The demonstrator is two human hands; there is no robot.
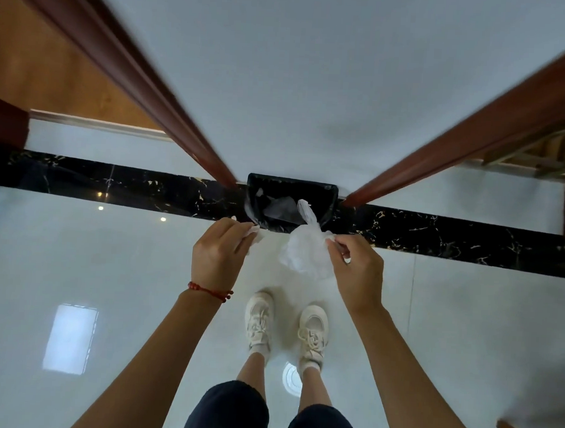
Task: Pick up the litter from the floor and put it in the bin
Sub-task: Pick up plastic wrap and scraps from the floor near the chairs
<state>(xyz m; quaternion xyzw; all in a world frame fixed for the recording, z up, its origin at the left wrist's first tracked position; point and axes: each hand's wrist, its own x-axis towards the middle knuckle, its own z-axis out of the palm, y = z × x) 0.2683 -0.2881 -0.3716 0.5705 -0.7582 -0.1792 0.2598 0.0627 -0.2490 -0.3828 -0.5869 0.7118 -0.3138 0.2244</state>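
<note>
Pinching white plastic bag (307, 252) at its side, your right hand (356, 272) has fingers curled tight; bag's knotted top hangs over front edge of black bin (291, 199). Your left hand (219, 253) grips crumpled white tissue (253, 234), just beside bin's near-left corner. Step in hand: drop-off, both pieces carried to bin. Next move likely needs both hands pushed forward over opening, then fingers loosened. Bin sits against wall, already holding litter.

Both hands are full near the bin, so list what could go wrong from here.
1. The white plastic bag, pinched by the right hand, hangs short of the black bin; released now, it may land on the floor.
2. The crumpled tissue in the left hand is light and could drift past the rim.
</note>
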